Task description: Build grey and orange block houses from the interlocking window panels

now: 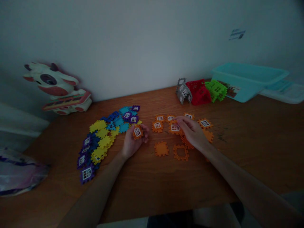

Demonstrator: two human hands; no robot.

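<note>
My left hand point(133, 142) is curled round an orange window tile point(137, 132), held just above the wooden table point(152, 186). My right hand point(192, 130) lies over a group of orange tiles point(158, 126), its fingertips pinching one orange window tile point(175, 127). A solid orange tile point(161, 148) and an empty orange frame tile point(180, 152) lie flat between my hands. Left of my left hand spreads a heap of yellow, blue and purple tiles point(104, 139).
Small built houses in grey point(183, 91), red point(199, 91) and green point(216, 90) stand by the wall. A turquoise bin point(247, 80) sits at the back right. A cow-shaped toy point(58, 88) is at the back left, a plastic bag point(19, 172) at the left edge.
</note>
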